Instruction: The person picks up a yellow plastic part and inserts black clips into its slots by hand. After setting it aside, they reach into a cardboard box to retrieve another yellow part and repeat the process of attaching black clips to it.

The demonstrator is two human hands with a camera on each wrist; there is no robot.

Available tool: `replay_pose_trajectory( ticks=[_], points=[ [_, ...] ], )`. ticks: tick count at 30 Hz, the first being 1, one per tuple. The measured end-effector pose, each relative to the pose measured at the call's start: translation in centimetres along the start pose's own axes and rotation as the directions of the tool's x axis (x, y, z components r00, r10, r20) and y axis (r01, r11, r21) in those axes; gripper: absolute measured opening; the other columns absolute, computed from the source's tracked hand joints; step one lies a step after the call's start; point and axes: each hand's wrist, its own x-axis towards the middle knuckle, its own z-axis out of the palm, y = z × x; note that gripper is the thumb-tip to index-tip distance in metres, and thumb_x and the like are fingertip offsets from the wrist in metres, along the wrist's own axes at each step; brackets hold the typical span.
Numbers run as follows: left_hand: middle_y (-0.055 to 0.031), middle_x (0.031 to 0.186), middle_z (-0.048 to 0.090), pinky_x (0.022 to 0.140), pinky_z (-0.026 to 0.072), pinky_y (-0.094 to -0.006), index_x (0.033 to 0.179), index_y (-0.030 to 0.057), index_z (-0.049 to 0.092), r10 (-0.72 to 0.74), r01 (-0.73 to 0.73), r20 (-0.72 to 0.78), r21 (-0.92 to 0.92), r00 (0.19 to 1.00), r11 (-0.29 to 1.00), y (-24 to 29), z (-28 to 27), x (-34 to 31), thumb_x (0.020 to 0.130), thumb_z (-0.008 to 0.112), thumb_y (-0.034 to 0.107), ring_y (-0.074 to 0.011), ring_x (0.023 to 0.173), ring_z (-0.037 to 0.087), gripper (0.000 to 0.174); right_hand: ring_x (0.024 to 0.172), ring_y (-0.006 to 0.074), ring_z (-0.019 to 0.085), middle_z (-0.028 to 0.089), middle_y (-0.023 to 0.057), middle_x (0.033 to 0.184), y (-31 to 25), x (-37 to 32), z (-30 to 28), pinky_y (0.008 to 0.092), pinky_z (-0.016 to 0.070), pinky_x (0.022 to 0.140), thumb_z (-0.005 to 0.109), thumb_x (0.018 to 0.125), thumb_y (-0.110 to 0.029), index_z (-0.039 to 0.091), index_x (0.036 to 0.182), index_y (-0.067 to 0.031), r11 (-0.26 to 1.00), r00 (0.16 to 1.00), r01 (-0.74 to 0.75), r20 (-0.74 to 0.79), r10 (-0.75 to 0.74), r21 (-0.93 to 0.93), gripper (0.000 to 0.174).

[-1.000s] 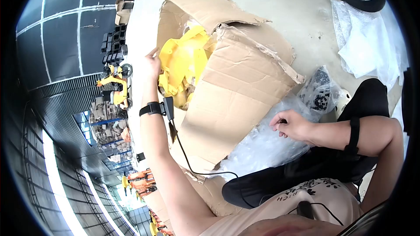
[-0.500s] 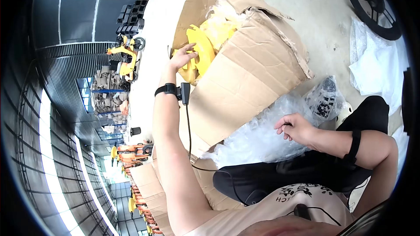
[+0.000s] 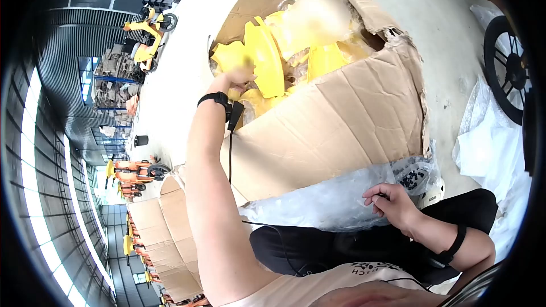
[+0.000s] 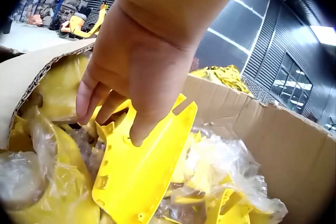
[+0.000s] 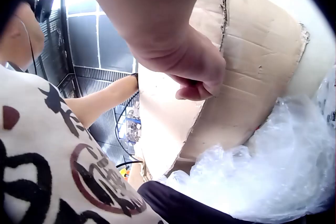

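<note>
My left hand [image 3: 242,73] reaches into a large torn cardboard box [image 3: 330,131]. In the left wrist view, its thumb lies over the face of a yellow plastic panel [image 4: 147,169], with the fingers bent behind the panel's upper edge. Small holes and tabs line this panel's sides. Around it in the box are other yellow plastic parts [image 3: 327,62], some wrapped in clear film [image 4: 231,155]. My right hand [image 3: 395,204] hangs with loosely curled fingers above the clear plastic wrap [image 3: 318,202], just outside the box, and no object shows in its grasp.
A bag of small black parts [image 3: 412,177] lies beside my knee. Farther right are a black spoked wheel [image 3: 508,62] and white plastic sheeting [image 3: 480,148]. A yellow scooter [image 3: 149,37] stands across the floor. Another cardboard piece [image 3: 162,239] lies at my left.
My left hand has moved from the box's far left side in among the yellow parts and now grips a panel. The view has shifted closer over the box. The right hand keeps its loose curl.
</note>
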Motion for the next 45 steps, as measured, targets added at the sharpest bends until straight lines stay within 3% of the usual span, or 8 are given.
replay_pose_trajectory(
  ticks=[7,12,14,23,29,35,39,45],
  points=[
    [-0.0132,0.138,0.052,0.093,0.0522,-0.0376,0.144,0.0076,0.042,0.01,0.067,0.212,-0.352,0.977,0.933,-0.2,3.4,2.1,0.093,0.064,0.035,-0.025,0.111,0.061,0.062,0.069,0.0088,0.053,0.065,0.0047,0.091,-0.5,1.4,-0.3,0.0233,0.0448,0.062,0.049,0.096,0.002,0.066,0.104,0.0,0.998,0.997,-0.055,-0.05,0.055,0.013,0.019],
    [-0.0169,0.12,0.065,0.091,0.0524,-0.0366,0.123,-0.0033,0.06,-0.022,-0.063,-0.215,-0.378,0.976,0.924,-1.4,3.4,5.5,0.081,0.077,0.018,-0.0277,0.106,0.065,0.049,0.069,0.0094,0.053,0.066,0.005,0.092,-0.2,1.5,-0.3,0.0235,0.0452,0.064,0.046,0.094,0.003,0.065,0.105,0.0006,1.0,0.998,-0.015,-0.058,0.015,-0.008,0.022],
    [-0.0226,0.114,0.068,0.088,0.0523,-0.0348,0.108,-0.0081,0.066,0.042,-0.031,-0.474,0.031,0.879,0.999,1.0,2.0,2.4,0.078,0.074,0.018,-0.031,0.105,0.067,0.04,0.069,0.01,0.052,0.066,0.0053,0.09,0.1,1.4,-0.4,0.0243,0.0456,0.064,0.046,0.093,0.004,0.065,0.104,0.0014,0.998,0.996,0.042,-0.072,-0.045,-0.054,0.022],
    [-0.0148,0.121,0.063,0.089,0.0496,-0.0292,0.126,0.0006,0.058,0.232,-0.448,-0.783,-0.065,0.577,0.892,1.0,-4.3,-11.5,0.081,0.045,-0.013,-0.0218,0.109,0.061,0.05,0.069,0.0099,0.048,0.063,0.0029,0.083,-0.7,-0.5,-0.5,0.0251,0.0435,0.066,0.046,0.092,0.003,0.065,0.104,-0.0006,0.975,0.971,0.214,-0.096,-0.22,-0.065,0.023],
    [-0.0169,0.121,0.062,0.088,0.0497,-0.0271,0.135,0.0059,0.043,0.213,-0.8,-0.946,-0.072,0.244,0.596,1.0,-0.6,-31.6,0.092,0.062,0.001,-0.0175,0.109,0.061,0.048,0.063,0.0078,0.04,0.05,-0.002,0.068,-2.4,-2.3,-0.4,0.0235,0.0343,0.06,0.045,0.091,-0.003,0.065,0.1,-0.0006,0.947,0.953,0.303,-0.057,-0.298,0.11,0.023],
    [-0.0111,0.108,0.069,0.085,0.0495,-0.023,0.125,-0.0002,0.051,0.24,-0.82,-0.925,-0.116,0.294,0.561,-1.1,7.8,-40.6,0.09,0.068,0.004,-0.0113,0.097,0.064,0.038,0.056,0.0035,0.036,0.045,-0.0062,0.065,-4.2,-4.6,0.0,0.0207,0.0294,0.051,0.047,0.092,-0.01,0.065,0.104,-0.0031,0.971,0.974,0.214,-0.096,-0.204,0.106,0.022],
    [-0.0088,0.103,0.072,0.089,0.0515,-0.0267,0.109,-0.0038,0.066,0.508,-0.758,-0.697,-0.08,0.507,0.647,-1.0,14.1,-43.4,0.09,0.066,0.001,-0.0147,0.101,0.066,0.02,0.053,0.0008,0.032,0.042,-0.0076,0.067,-4.4,-4.1,-0.7,0.0181,0.0243,0.048,0.047,0.097,-0.015,0.063,0.109,-0.0039,0.923,0.931,0.357,-0.136,-0.338,0.147,0.023],
    [-0.0136,0.104,0.073,0.087,0.0533,-0.0338,0.106,-0.0014,0.07,0.706,-0.795,-0.408,-0.089,0.579,0.601,0.3,22.5,-40.1,0.08,0.067,-0.007,-0.0251,0.099,0.069,0.026,0.057,0.0005,0.031,0.039,-0.008,0.067,-4.5,-5.2,-0.7,0.0187,0.0239,0.05,0.048,0.1,-0.018,0.064,0.115,-0.0056,0.948,0.937,0.311,-0.149,-0.317,-0.063,0.026]
  ],
)
